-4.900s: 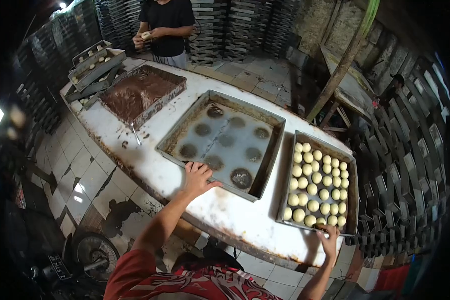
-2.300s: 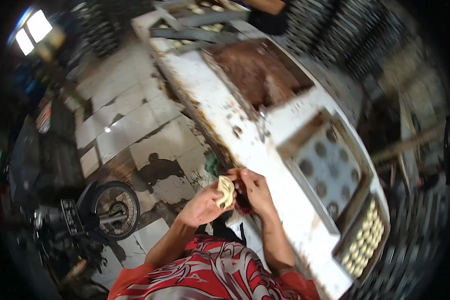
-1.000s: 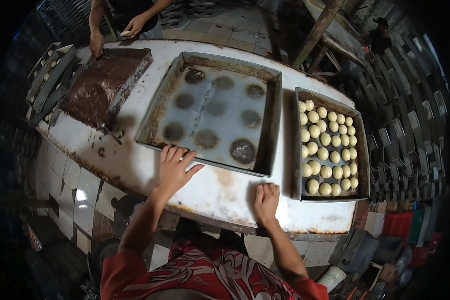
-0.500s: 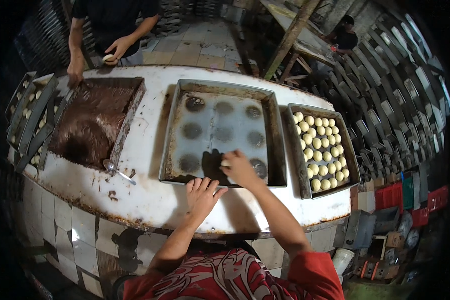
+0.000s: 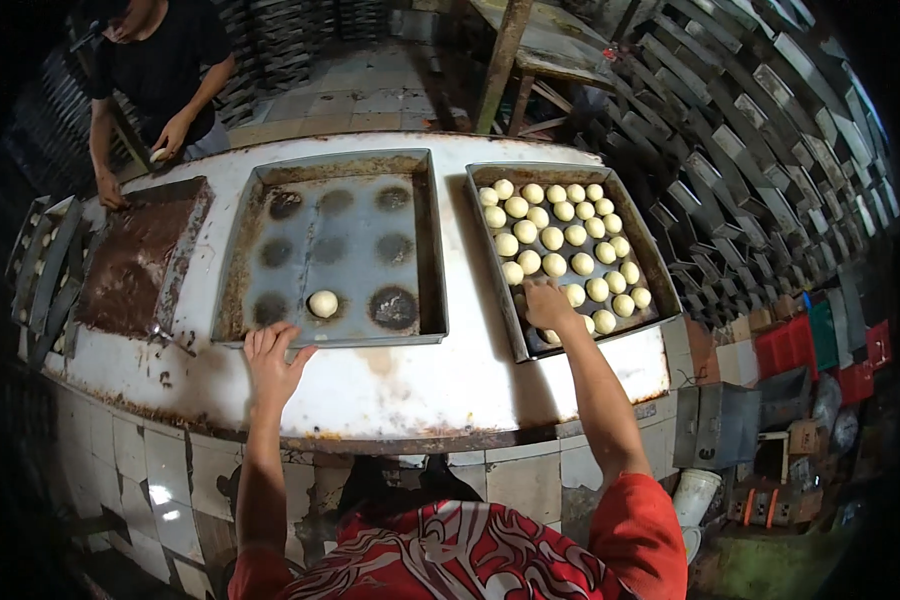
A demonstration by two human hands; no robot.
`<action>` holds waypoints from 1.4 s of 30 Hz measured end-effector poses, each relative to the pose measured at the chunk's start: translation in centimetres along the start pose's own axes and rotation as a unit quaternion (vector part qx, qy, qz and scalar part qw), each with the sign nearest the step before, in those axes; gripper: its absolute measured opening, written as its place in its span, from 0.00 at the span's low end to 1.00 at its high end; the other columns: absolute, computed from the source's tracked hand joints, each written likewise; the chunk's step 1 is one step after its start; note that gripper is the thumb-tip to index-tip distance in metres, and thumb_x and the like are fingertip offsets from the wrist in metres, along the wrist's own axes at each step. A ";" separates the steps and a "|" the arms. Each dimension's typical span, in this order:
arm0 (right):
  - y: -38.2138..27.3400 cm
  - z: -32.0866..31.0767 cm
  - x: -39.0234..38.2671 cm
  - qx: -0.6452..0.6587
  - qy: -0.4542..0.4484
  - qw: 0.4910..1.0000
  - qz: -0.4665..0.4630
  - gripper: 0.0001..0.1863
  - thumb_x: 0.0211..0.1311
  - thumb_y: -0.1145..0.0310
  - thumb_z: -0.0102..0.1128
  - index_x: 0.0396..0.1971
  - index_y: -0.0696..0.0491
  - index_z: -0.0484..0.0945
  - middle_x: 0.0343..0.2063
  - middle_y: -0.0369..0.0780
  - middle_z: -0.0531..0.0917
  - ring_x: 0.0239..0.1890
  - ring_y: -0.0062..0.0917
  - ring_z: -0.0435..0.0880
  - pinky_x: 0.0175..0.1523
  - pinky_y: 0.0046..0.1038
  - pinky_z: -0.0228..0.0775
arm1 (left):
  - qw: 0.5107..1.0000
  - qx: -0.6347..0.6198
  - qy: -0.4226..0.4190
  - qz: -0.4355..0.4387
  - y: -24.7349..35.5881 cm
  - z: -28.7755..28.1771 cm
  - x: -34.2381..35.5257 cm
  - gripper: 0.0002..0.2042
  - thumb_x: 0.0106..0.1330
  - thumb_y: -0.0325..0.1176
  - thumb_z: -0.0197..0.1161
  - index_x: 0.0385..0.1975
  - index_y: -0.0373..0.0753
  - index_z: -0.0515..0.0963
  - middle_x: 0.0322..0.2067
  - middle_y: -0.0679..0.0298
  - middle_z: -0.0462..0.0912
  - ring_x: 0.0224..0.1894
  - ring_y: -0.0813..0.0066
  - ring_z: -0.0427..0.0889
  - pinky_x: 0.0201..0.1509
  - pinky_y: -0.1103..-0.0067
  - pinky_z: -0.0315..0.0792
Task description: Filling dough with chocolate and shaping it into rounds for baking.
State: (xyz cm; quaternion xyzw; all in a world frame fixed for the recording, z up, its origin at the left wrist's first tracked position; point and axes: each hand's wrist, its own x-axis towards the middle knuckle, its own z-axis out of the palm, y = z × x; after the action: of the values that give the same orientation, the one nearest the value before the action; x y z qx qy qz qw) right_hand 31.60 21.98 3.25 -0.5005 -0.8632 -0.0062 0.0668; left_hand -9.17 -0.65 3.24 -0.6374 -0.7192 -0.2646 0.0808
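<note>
My left hand (image 5: 275, 355) rests at the near rim of the square metal tray (image 5: 355, 280) in the middle, fingers outstretched. One pale dough ball (image 5: 323, 303) sits in that tray among dark round stains. My right hand (image 5: 550, 308) reaches into the near left part of the right tray (image 5: 646, 255), which holds several rows of pale dough balls (image 5: 552, 238). Its fingers are bent down among the balls, and what they grip is hidden. Left of the middle tray stands a pan of brown paste (image 5: 130, 260), with a metal spoon (image 5: 175, 338) at its near corner.
A co-worker (image 5: 160, 75) in black stands beyond the table (image 5: 380, 385), one hand at the paste pan. Stacked trays (image 5: 42, 265) stand at the far left. Tall racks of pans (image 5: 750, 180) rise at the right, above red crates (image 5: 785, 355). A wooden bench (image 5: 540, 50) is behind.
A single dough ball now lies in the middle tray, where my right hand was half a second ago. That hand has moved right into the full tray; my left stays at the rim.
</note>
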 end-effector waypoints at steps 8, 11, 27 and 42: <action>-17.8 -9.9 -9.1 0.280 0.137 0.946 -0.093 0.13 0.36 0.78 0.65 0.23 0.57 0.69 0.25 0.42 0.73 0.31 0.39 0.70 0.36 0.37 0.62 | 0.339 -0.862 -0.037 -0.376 15.0 -2.8 -7.0 0.14 0.68 0.34 0.49 0.49 0.32 0.71 0.48 0.56 0.75 0.54 0.68 0.71 0.60 0.72 0.63; -26.8 -10.6 -12.0 0.417 -0.084 0.845 -0.323 0.11 0.43 0.77 0.64 0.27 0.58 0.72 0.28 0.42 0.74 0.32 0.37 0.71 0.39 0.33 0.66 | 0.423 -0.790 -0.053 -0.441 14.1 -6.3 -7.2 0.17 0.70 0.34 0.46 0.51 0.27 0.66 0.51 0.49 0.73 0.56 0.60 0.71 0.61 0.69 0.65; -64.7 8.7 4.7 0.496 0.067 0.865 -0.039 0.10 0.59 0.74 0.52 0.40 0.61 0.66 0.32 0.46 0.72 0.34 0.31 0.73 0.41 0.29 0.66 | 0.516 -0.645 0.259 -0.501 -20.2 -13.0 -14.7 0.14 0.58 0.18 0.54 0.45 0.33 0.70 0.38 0.60 0.77 0.40 0.70 0.77 0.49 0.76 0.72; -73.8 -0.7 20.5 -0.160 -0.211 0.789 -0.554 0.07 0.49 0.73 0.52 0.29 0.55 0.76 0.25 0.44 0.81 0.28 0.37 0.83 0.30 0.35 0.75 | 0.355 -0.810 0.056 -0.464 -32.1 -22.6 -11.1 0.19 0.63 0.23 0.53 0.54 0.26 0.64 0.49 0.52 0.74 0.52 0.68 0.74 0.60 0.73 0.66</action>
State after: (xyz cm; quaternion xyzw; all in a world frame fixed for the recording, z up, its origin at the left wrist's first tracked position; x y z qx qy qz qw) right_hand -42.18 2.76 10.58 0.0715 -0.9716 -0.0743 -0.2130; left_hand -43.02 -22.78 8.45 0.0571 -0.3323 -0.7495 -0.5697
